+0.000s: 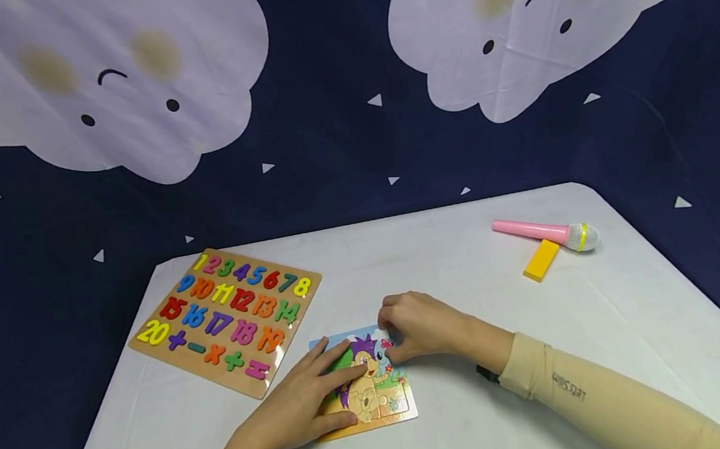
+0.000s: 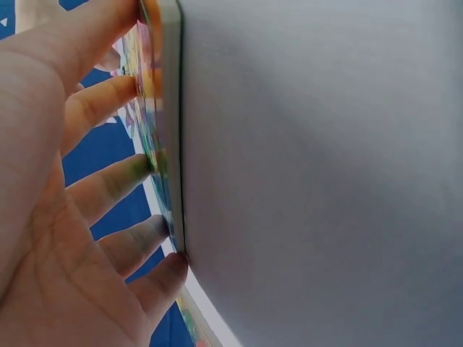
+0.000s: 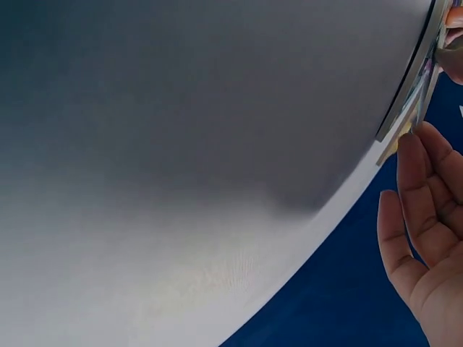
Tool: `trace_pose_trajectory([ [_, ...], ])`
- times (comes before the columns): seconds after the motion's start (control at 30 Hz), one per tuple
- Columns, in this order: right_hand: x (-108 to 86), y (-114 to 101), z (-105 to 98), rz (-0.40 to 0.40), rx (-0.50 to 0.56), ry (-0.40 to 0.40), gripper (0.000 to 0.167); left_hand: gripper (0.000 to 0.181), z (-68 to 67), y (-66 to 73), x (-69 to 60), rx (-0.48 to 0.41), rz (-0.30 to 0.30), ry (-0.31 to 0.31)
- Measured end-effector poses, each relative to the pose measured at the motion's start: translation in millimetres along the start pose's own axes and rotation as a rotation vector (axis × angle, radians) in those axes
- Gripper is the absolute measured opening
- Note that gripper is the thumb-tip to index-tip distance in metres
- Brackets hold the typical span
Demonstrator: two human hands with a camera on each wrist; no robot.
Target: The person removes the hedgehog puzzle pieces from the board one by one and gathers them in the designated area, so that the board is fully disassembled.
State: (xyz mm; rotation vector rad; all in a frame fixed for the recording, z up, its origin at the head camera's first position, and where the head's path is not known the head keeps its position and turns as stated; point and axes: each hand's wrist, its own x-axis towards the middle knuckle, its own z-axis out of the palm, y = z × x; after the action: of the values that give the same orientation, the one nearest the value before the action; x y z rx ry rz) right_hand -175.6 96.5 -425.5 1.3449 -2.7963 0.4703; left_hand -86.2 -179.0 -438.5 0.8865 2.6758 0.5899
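Note:
A small jigsaw puzzle [image 1: 392, 404] with a purple-haired cartoon figure lies flat near the table's front. My left hand [image 1: 293, 403] rests on its left part, fingers spread; in the left wrist view the fingertips of the left hand [image 2: 79, 188] touch its face and edge. At the upper right corner, my right hand [image 1: 426, 323] pinches a puzzle piece [image 1: 384, 352] between thumb and fingers. The right wrist view has the right hand [image 3: 434, 210] at the board's edge, with a thin piece [image 3: 427, 90] tilted up between thumb and fingertips.
A wooden number board [image 1: 176, 353] with coloured numerals and signs lies at the left, close to the left hand. At the back right are a pink toy microphone [image 1: 532, 228] and a yellow-orange block [image 1: 541, 261] beside it. A dark cloth with clouds hangs behind the white table [image 1: 486, 423].

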Motion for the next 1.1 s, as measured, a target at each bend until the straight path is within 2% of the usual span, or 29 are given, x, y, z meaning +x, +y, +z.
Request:
trace_pose_trajectory([
  [0.17,-4.3,3.0,-1.3,-0.007,-0.048,0.019,0.035,0.066,0.8,-0.1,0.9,0.004,-0.001,-0.001],
  [0.43,-22.7,16.3,-11.7,0.079,0.031,0.053,0.037,0.066,0.6,0.0,1.7,-0.007,-0.004,-0.001],
  [0.6,-45.5,29.0,-23.0,0.152,0.053,0.076,0.033,0.065,0.9,0.6,1.1,-0.010,-0.027,-0.006],
  [0.83,-82.8,58.3,-33.9,0.183,0.096,0.078,0.029,0.065,1.1,1.1,0.2,-0.012,-0.019,0.006],
  [1.1,-119.6,84.8,-40.6,0.264,0.140,0.078,0.024,0.066,1.3,1.8,1.0,-0.008,-0.018,0.008],
])
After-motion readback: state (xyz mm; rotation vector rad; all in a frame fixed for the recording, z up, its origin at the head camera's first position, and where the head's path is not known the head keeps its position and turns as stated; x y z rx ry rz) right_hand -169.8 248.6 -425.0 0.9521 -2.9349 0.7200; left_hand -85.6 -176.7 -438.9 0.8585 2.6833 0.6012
